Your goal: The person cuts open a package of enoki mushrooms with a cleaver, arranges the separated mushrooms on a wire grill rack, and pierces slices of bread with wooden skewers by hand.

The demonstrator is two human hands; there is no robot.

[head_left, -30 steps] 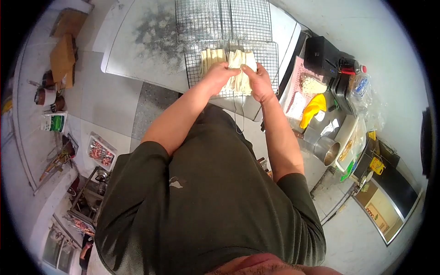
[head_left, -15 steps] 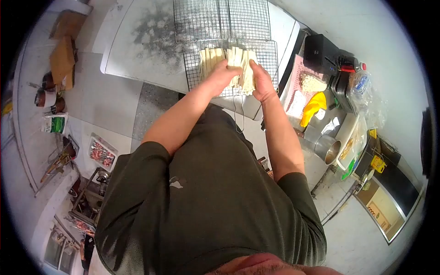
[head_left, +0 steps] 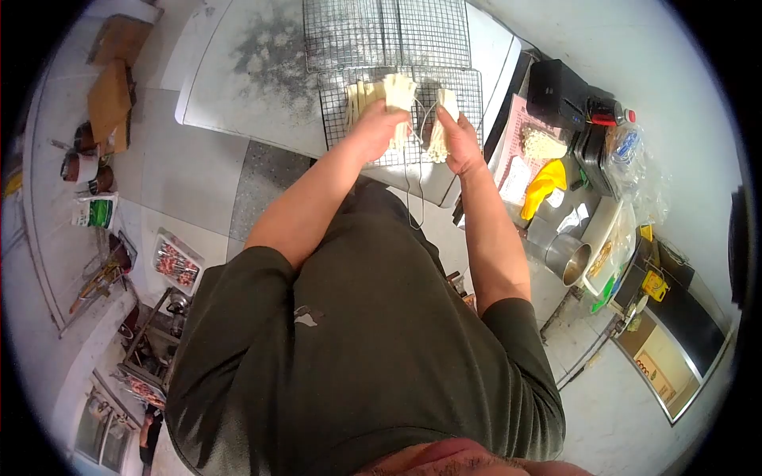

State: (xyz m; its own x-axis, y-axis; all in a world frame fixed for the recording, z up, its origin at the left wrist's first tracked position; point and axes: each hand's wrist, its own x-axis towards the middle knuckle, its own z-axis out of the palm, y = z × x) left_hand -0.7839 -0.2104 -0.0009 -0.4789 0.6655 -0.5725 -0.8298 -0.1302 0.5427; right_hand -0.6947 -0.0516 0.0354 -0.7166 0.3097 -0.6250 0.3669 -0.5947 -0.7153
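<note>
Noodles [head_left: 399,89], pale and cut into strands, sit bunched over the near wire rack [head_left: 470,95]; from where I stand they look light, soft and floppy, easily torn or squashed, likely more dusty than slippery; best gathered gently round the middle, thumb against fingers. The left hand [head_left: 375,133] grips one bunch that way, over the middle of that rack; the right hand [head_left: 463,144] is closed on a slimmer bunch, over the rack's right part; more noodles lie on its left part. Half a second ago both hands were on one broad bunch; now it is parted into two, with thin strands curving in the gap. The far wire rack [head_left: 432,36] sits just beyond the near one; the table [head_left: 226,103] spreads to its left; a yellow cloth [head_left: 544,189] lies off to its right.
</note>
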